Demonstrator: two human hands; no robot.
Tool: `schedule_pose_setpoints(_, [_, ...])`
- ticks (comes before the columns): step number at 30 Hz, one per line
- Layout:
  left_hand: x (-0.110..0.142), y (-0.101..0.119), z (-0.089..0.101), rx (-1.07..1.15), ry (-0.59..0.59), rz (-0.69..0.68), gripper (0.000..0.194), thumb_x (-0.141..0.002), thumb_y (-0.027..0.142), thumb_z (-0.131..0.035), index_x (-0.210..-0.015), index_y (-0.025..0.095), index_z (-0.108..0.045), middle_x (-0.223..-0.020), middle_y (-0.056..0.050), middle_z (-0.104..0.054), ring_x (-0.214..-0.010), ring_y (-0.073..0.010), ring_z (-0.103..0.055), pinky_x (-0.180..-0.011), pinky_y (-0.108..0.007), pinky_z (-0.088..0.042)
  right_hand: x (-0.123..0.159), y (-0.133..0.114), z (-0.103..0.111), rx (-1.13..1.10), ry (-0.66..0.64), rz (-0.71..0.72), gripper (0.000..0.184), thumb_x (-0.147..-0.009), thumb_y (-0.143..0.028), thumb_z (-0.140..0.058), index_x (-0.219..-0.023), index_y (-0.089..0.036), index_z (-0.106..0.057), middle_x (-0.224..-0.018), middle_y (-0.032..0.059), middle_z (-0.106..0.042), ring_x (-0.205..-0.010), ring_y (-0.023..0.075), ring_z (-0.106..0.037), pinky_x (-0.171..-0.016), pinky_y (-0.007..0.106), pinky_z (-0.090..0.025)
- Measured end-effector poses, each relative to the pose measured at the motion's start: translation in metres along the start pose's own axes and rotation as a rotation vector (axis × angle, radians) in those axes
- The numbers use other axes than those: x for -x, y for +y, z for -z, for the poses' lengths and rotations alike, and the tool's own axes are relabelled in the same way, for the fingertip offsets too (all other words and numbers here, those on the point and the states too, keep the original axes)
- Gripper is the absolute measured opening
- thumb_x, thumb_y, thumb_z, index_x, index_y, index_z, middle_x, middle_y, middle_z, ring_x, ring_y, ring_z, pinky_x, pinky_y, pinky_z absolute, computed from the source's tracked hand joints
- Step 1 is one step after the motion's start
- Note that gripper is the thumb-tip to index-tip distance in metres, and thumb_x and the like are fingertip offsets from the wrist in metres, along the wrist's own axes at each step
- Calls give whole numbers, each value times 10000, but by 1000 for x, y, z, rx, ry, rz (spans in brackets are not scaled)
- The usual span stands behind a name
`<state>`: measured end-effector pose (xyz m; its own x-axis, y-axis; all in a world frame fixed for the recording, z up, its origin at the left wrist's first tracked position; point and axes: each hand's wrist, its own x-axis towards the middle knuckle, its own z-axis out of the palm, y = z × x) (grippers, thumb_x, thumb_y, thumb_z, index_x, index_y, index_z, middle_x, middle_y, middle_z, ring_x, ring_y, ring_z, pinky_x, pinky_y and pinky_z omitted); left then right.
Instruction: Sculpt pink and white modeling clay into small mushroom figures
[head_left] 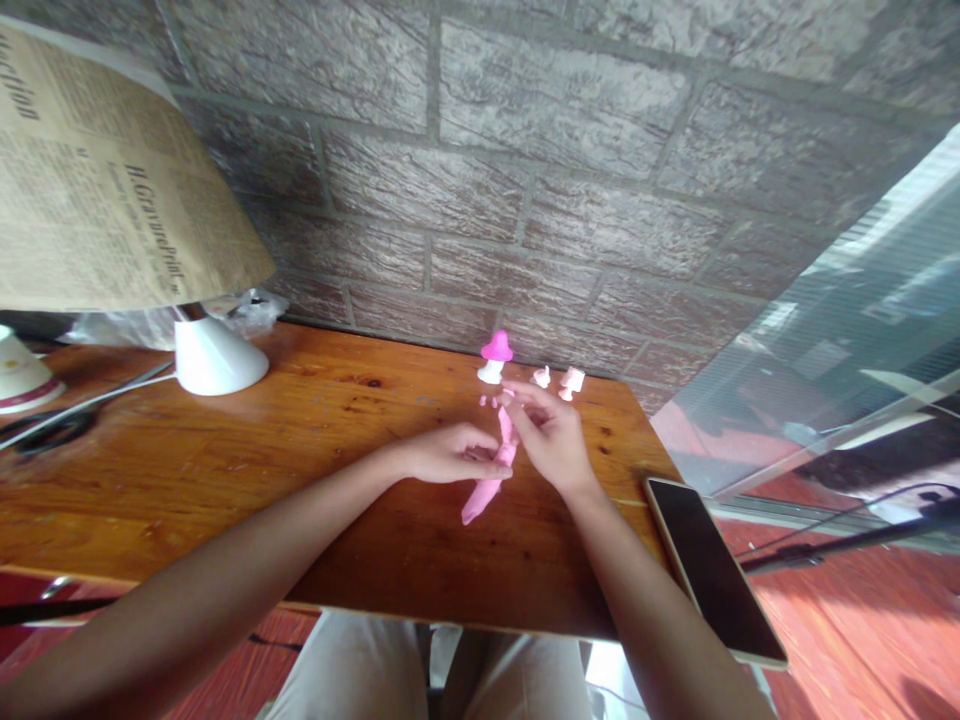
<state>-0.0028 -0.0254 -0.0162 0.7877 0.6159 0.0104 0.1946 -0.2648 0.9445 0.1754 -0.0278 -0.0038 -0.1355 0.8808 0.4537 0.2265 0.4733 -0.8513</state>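
Note:
A long, uneven strip of pink modelling clay (482, 497) slants over the wooden table in front of me. My left hand (450, 454) is closed on its middle, thumb and fingers on either side of it. At the strip's far end, the fingertips of my right hand (553, 435) pinch the clay. A few tiny pink clay bits (484, 401) lie just beyond my hands. Behind them stands a small mushroom-like figure (497, 348) with a bright pink cap and a white base. Two small pale pink and white figures (541, 377) stand to its right.
A lamp with a newsprint shade and white base (217, 358) stands at the left, near scissors (52, 432) and a paper cup (22, 375). At the table's right edge lies a dark-screened phone or tablet (712, 570). A stone-block wall (480, 180) rises behind the table (360, 530).

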Motion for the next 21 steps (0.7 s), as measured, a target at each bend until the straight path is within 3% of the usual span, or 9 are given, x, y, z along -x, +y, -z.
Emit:
schedule_pose_setpoints(9, [-1,-2,0,-12,3,-21,417,-867,520,-614,-713,139,-543,-654,19,-510,-600,-102,-441,-583,-226,-366,-1,1,-1,56,-5,-3,315,-869,-397,-655,-1105,-198,-718,-894,43,-757,-548,110,-567,-507,239,-483])
schedule_pose_setpoints(21, [-1,-4,0,-30,-4,-43,403,-876,505,-607,-718,139,-549,-658,20,-504,-600,-103,-440,-585,-230,-364,-1,1,-1,82,-7,-7,308,-878,-417,-646,-1098,-215,-718,-895,40,-761,-620,135,-627,-535,237,-501])
